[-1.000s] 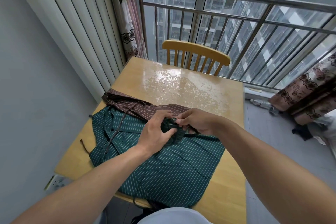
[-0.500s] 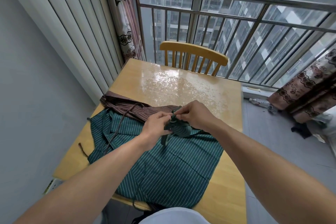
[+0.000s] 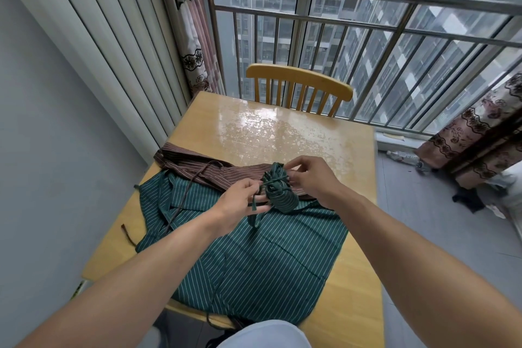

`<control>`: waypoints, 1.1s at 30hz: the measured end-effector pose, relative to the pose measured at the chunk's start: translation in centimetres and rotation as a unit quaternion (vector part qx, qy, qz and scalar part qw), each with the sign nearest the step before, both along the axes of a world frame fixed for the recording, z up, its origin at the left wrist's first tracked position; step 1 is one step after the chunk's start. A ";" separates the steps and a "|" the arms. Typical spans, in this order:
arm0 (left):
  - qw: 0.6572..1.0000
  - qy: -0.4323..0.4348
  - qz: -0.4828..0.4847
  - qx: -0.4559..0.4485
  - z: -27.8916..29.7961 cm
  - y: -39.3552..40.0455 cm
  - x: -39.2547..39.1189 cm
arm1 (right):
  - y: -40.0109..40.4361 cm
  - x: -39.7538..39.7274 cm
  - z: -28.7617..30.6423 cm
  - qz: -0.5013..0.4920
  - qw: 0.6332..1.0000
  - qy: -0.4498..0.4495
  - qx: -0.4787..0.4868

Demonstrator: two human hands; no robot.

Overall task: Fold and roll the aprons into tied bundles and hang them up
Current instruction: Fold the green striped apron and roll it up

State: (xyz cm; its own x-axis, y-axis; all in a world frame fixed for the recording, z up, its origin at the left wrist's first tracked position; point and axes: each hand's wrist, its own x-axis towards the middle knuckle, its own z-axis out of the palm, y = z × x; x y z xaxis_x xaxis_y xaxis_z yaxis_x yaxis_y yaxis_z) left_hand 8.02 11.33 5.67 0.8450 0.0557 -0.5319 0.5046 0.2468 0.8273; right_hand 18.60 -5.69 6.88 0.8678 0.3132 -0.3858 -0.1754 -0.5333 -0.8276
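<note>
A rolled green striped apron bundle [image 3: 279, 192] with its ties knotted round it is held just above the flat aprons. My left hand [image 3: 240, 203] pinches one green tie end at the bundle's left side; a loose tie loop hangs below it. My right hand [image 3: 313, 178] pinches the other tie end at the bundle's right. Beneath lies a flat green striped apron [image 3: 254, 263] spread over the near half of the wooden table [image 3: 282, 133]. A brown striped apron [image 3: 197, 167] lies folded behind it, its brown tie trailing across the green cloth.
A wooden chair [image 3: 299, 87] stands at the table's far side against the metal window railing [image 3: 367, 37]. Patterned curtains [image 3: 480, 133] hang at right, with a plastic bottle [image 3: 404, 157] on the grey floor. A grey wall runs close along the left.
The bundle has come up off the flat apron and my hands have drawn apart, pulling the tie ends out to either side so the knot shows.
</note>
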 end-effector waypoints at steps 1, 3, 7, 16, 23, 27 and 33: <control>1.000 -0.001 0.001 -0.008 0.0 0.2 -0.1 | 0.0 0.1 -0.1 -0.025 0.999 0.014 0.015; 0.999 -0.004 0.012 -0.033 0.1 0.4 -0.4 | 0.2 0.1 0.1 -0.094 0.991 0.069 0.070; 0.993 -0.013 0.026 -0.116 0.2 0.4 -1.2 | 0.3 -0.3 0.4 -0.219 0.950 0.149 0.167; 0.997 -0.073 0.031 -0.006 0.8 0.8 -0.3 | -0.4 -0.3 0.0 -0.191 0.971 0.079 0.123; 0.996 -0.020 0.086 -0.013 2.0 0.6 1.4 | -0.1 -0.6 1.5 0.098 0.993 0.059 0.018; 0.995 0.017 0.094 -0.004 1.4 1.0 1.2 | -0.1 -0.8 2.1 0.210 0.976 0.053 0.012; 0.984 -0.015 -0.003 0.180 0.8 1.9 0.7 | -0.7 -0.7 2.7 0.333 0.941 -0.027 -0.046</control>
